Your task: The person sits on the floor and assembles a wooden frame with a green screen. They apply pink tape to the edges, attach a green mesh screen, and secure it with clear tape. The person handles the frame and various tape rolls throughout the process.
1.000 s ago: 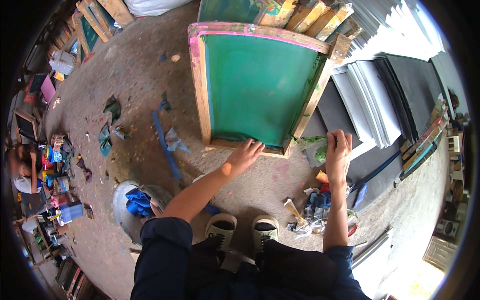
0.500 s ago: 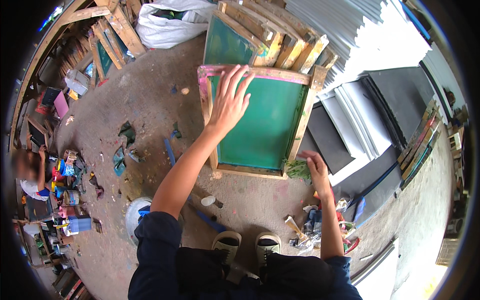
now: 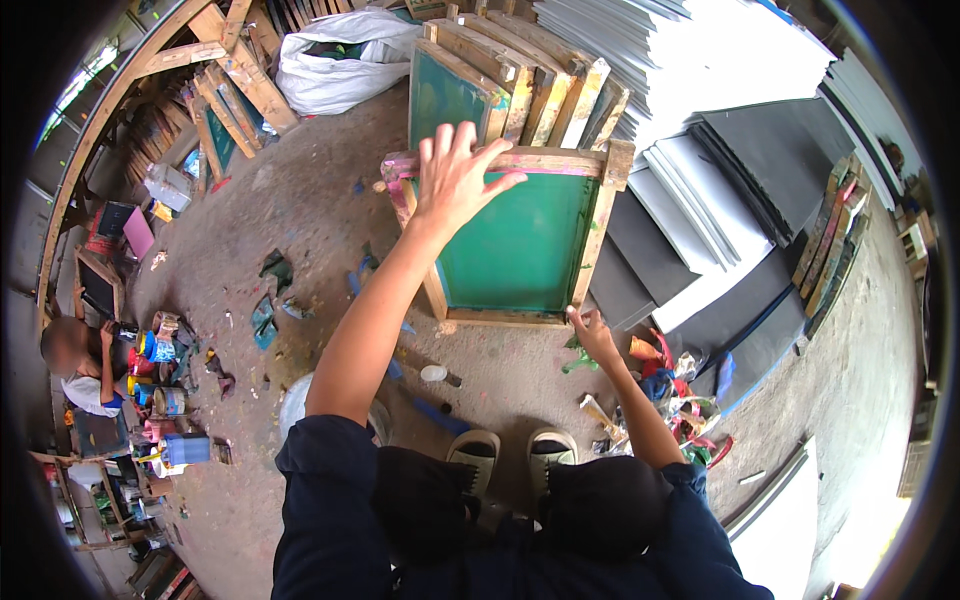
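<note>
Over paint-stained concrete (image 3: 505, 372), a green-panelled, pink-smeared wooden frame (image 3: 522, 245) is overlaid at top by the wide-spread left hand (image 3: 453, 187) and touched at its lower right corner by the right hand (image 3: 595, 338), grip unclear.

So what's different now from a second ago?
The left hand went from the bottom edge of the green framed screen up to its top edge. The right hand let go of the green scrap, which now shows just below it, and moved left to the screen's lower right corner. The stacked frames stayed behind the screen.
</note>
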